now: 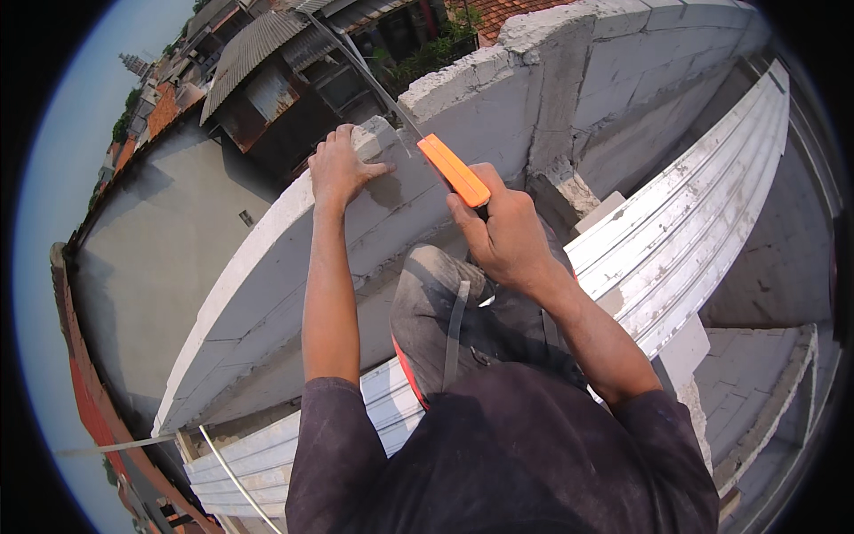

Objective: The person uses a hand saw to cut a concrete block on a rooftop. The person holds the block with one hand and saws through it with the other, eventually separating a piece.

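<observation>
My right hand (498, 222) grips the orange handle of a saw (454, 169); its long thin metal blade runs up and left, across the wall's top at a rough gap in the blockwork. My left hand (342, 173) is just left of the blade, fingers curled over the top of the pale block wall (258, 294), thumb out along its face beside a darker grey patch. My bent leg (427, 320) in grey trousers is below, against or near the wall; I cannot tell whether it touches.
White ribbed metal sheeting (676, 222) crosses behind me along the wall. Higher blockwork (632, 62) continues right; lower walls (743, 392) sit at lower right. Beyond the wall are corrugated roofs (249, 67), a plastered wall (169, 231) and a drop. A thin white pipe (236, 481) lies lower left.
</observation>
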Demonstrator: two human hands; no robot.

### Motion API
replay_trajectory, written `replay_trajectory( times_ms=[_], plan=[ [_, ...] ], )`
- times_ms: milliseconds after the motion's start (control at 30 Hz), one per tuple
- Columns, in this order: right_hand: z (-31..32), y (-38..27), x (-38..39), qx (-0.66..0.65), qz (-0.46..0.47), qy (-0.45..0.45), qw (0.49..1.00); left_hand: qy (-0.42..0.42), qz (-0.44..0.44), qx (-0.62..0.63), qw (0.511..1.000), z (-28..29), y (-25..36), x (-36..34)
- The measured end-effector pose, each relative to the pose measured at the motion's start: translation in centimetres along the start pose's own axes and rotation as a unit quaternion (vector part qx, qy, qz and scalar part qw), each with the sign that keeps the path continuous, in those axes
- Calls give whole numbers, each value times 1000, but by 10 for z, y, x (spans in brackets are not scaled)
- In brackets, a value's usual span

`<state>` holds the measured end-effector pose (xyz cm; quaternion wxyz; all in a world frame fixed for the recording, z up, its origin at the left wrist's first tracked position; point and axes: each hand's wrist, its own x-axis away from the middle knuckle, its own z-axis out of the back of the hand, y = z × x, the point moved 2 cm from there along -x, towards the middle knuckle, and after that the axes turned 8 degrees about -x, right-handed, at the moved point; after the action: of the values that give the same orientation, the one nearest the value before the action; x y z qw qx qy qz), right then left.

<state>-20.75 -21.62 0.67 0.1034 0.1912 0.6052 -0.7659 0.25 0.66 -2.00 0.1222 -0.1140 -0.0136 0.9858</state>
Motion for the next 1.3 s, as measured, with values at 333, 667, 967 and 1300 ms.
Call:
replay_trajectory(
  times_ms=[333,667,967,1300],
  plan=[
    [8,21,-17,5,-42,-8,999,24,-7,-9,1000,1,-3,-3],
    [9,29,-34,10,-55,-21,998,3,-7,-9,1000,5,0,-4],
    [7,12,-58,23,-49,-18,998,12,-14,5,1000,1,-1,-2],
    [5,-4,-71,8,-40,-2,999,12,-13,10,1000,1,1,-1]
  ],
)
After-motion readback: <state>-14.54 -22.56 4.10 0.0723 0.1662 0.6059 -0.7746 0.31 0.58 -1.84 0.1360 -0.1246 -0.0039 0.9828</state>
